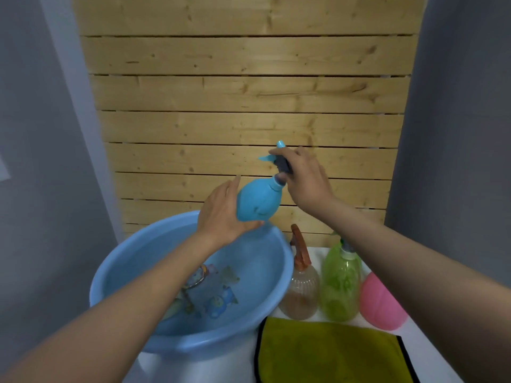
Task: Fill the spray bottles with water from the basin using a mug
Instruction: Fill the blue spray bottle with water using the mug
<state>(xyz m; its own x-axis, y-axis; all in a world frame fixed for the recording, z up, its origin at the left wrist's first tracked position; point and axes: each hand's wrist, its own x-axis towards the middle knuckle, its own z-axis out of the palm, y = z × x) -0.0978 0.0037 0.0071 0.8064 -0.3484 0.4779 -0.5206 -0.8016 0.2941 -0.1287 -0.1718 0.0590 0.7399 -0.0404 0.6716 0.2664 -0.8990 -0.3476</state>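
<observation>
The person holds the blue spray bottle [258, 201] in the air above the far rim of the basin [166, 239], tilted so its neck leans up and to the right. The step in hand looks like unscrewing the spray head [284, 166], so the bottle can be filled.

To do it well, the body should be kept from turning while only the collar twists. The bottle should then be stood upright, over the basin or on the bench [316, 254], so drips fall into the water. The mug [221, 299] lies in the basin, partly hidden under the left forearm, ready for scooping.

The left hand [221, 214] reaches up from below, its fingers wrapped round the bottle's lower body, thumb under the base. The right hand [304, 178] comes over from the right with a bent wrist, its fingers clamped on the spray head. The orange-topped bottle [301, 294], green bottle [341, 286] and pink bottle [378, 302] wait beside the basin, behind a yellow cloth [331, 352].
</observation>
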